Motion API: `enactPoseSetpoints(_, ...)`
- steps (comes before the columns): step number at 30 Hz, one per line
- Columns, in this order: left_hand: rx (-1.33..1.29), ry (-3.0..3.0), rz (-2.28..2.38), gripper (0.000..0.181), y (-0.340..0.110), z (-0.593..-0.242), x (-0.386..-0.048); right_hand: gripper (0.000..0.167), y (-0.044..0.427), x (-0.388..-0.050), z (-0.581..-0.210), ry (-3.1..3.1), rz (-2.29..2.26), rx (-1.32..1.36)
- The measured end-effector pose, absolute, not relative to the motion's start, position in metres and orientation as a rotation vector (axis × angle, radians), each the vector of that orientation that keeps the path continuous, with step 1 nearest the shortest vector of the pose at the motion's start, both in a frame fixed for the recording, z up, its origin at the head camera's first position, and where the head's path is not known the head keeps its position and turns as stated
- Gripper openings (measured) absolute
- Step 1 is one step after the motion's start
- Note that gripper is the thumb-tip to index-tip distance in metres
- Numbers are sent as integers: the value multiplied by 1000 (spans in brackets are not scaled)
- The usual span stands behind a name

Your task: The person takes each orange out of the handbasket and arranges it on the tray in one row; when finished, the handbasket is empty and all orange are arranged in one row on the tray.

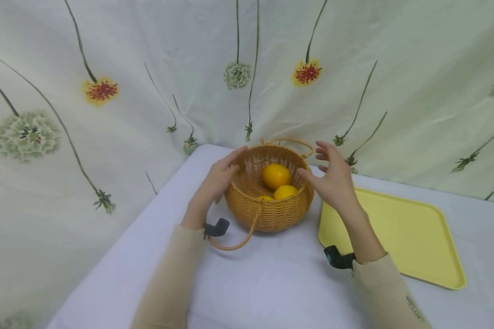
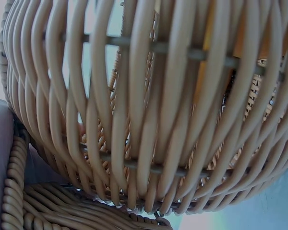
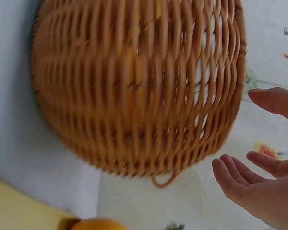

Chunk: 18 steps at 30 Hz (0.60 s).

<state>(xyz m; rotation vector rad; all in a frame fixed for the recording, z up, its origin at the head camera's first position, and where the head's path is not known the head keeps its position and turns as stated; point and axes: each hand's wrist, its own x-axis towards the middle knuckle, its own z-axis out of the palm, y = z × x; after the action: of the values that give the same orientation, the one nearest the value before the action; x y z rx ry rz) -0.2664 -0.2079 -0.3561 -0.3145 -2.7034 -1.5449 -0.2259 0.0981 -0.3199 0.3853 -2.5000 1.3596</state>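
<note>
A round woven wicker basket (image 1: 267, 214) stands on the white cloth, holding one orange-yellow fruit (image 1: 276, 176) and yellow fruits (image 1: 285, 192) by its front wall. Against the left rim rests my left hand (image 1: 220, 178), its fingers stretched along the edge and its thumb near the rim. My right hand (image 1: 333, 180) is at the right rim with fingers spread and holding nothing; the thumb tip is close to the edge. In the right wrist view, the fingers (image 3: 230, 184) are apart from the basket (image 3: 134, 91). Weave fills the left wrist view, where my left hand is mostly hidden.
A yellow tray (image 1: 403, 233) lies right of the basket, partly behind my right forearm. An orange rounded thing (image 3: 98, 224) shows at the right wrist view's lower edge. One basket handle (image 1: 234, 247) hangs forward, another (image 1: 292, 140) stands behind. A flowered curtain (image 1: 271, 105) backs the table.
</note>
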Motion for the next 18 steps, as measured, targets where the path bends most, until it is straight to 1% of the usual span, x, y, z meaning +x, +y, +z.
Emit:
enactPoseSetpoints(8, -320, -2707, -1516, 58, -210, -355, -263, 68, 56, -245, -300, -2673, 1406, 595)
enactPoseSetpoints(14, -301, -2713, -1537, 58, -210, -355, -265, 60, 42, -269, -305, -2823, 1317, 788)
enactPoseSetpoints(18, -311, -2710, -1541, 58, -208, -355, -267, 61, 35, -281, -310, -2962, 1217, 759)
